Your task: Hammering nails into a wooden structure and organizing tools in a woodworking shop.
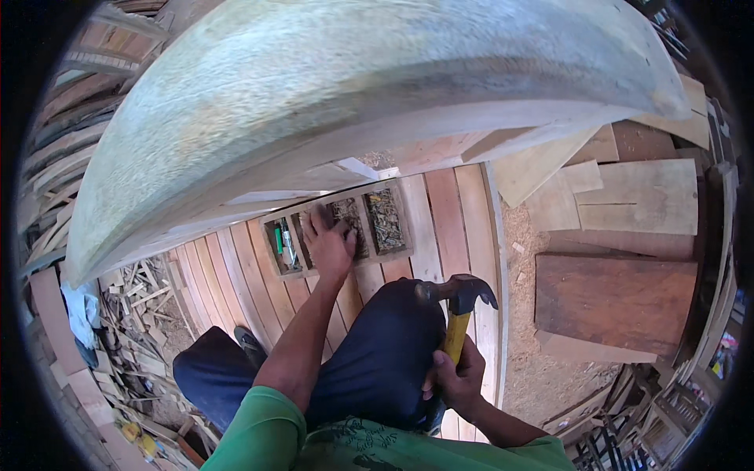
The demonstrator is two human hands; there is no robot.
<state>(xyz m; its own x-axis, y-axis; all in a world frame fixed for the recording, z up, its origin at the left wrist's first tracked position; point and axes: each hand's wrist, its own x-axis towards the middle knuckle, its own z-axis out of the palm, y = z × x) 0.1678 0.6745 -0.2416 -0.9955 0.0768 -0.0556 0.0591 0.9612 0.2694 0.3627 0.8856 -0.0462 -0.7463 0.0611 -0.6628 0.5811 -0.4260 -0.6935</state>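
My right hand [458,375] is wrapped round the yellow handle of a claw hammer [457,318], held head up beside my bent knee. Its dark metal head shows a round face on the left and a curved claw on the right. My left hand [328,245] reaches into a wooden divided box [390,253], over its middle compartment, fingers pointing down among the nails. What the fingertips touch is hidden. Several nails [385,218] fill the right compartment. A green-handled tool [279,239] and a silvery one lie in the left compartment.
The box rests on a platform of wooden planks [449,212]. A large pale curved wooden panel [377,71] looms over the far side. Wooden boards [616,302] lie on the sawdust-covered ground at right. Wood scraps [145,302] are piled at left.
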